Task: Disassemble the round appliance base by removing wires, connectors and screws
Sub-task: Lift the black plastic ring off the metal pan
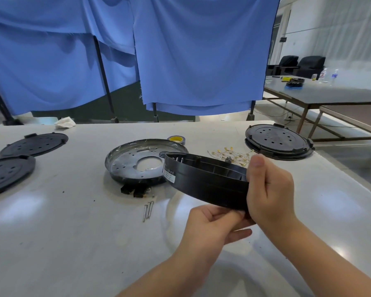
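Both hands are clamping the black base ring (208, 181) at centre frame: right hand (270, 187) on its rim, left hand (212, 226) pinching underneath. Judging it mostly stripped: metal plate (124, 168), screws (148, 211), wires (231, 155) lying on the table (73, 243).

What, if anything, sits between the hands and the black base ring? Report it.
Nothing visible. The right hand grips the black base ring at its near rim, and the left hand holds it from below, lifted above the table.
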The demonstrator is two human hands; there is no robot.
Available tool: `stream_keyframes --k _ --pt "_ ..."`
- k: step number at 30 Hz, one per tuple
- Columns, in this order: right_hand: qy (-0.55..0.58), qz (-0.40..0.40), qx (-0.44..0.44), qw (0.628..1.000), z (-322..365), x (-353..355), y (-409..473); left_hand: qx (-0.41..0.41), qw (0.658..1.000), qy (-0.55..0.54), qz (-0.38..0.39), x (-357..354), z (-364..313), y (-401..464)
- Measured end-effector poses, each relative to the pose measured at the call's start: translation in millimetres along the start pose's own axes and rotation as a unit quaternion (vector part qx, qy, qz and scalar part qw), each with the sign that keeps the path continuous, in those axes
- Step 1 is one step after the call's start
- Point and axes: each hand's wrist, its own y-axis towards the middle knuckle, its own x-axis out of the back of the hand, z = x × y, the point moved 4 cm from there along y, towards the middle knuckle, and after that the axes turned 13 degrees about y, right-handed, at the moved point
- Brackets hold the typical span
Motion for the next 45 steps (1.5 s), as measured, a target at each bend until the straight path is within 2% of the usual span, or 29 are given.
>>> stream_keyframes --k 4,6,9,11,15,21,24,27,31,35,38,41,45 --pt "-0.01 0.004 0.005 1.0 -0.3 0.9 0.4 0.018 0.999 -0.025 0.032 -1.5 -0.7 -0.5" --pt "-0.018 0.01 0.023 1.0 2.1 1.0 0.0 0.045 0.995 -0.059 0.074 -0.5 -1.4 -1.6" --pt "-0.044 0.027 0.056 0.997 4.7 -0.8 -0.8 0.12 0.972 -0.138 0.151 5.8 -4.4 -5.1" --pt "-0.05 0.036 0.079 0.995 5.5 -1.9 -0.5 0.167 0.953 -0.182 0.173 15.5 -6.5 -9.5" --pt "-0.06 0.056 0.115 0.99 6.8 -4.6 -2.3 0.216 0.94 -0.228 0.134 41.0 -9.9 -16.0" --pt "-0.085 0.14 0.141 0.976 23.3 -11.6 -3.2 0.251 0.946 -0.19 0.074 50.7 -9.3 -10.9" --pt "-0.141 0.226 0.075 0.961 24.4 -15.3 0.0 0.249 0.948 -0.188 0.061 54.3 -8.5 -10.5" --pt "-0.141 0.295 -0.062 0.943 16.2 -16.5 8.1 0.245 0.952 -0.171 0.073 60.8 -7.0 -11.9" --pt "-0.09 0.29 -0.172 0.937 0.0 -0.3 23.9 0.226 0.963 -0.126 0.079 74.5 -4.6 -14.2" --pt "-0.114 0.231 -0.236 0.937 -28.6 19.5 31.6 0.203 0.974 -0.063 0.077 92.1 -5.0 -13.1" --pt "-0.12 0.223 -0.343 0.905 -50.5 26.6 25.1 0.211 0.973 -0.023 0.088 108.8 -7.3 -10.5" --pt "-0.048 0.248 -0.435 0.864 -59.0 23.5 13.9 0.224 0.968 0.007 0.111 124.4 -11.3 -8.9" --pt "-0.085 0.309 -0.413 0.852 -62.4 22.0 5.6 0.24 0.958 0.016 0.156 135.1 -10.6 -9.3"
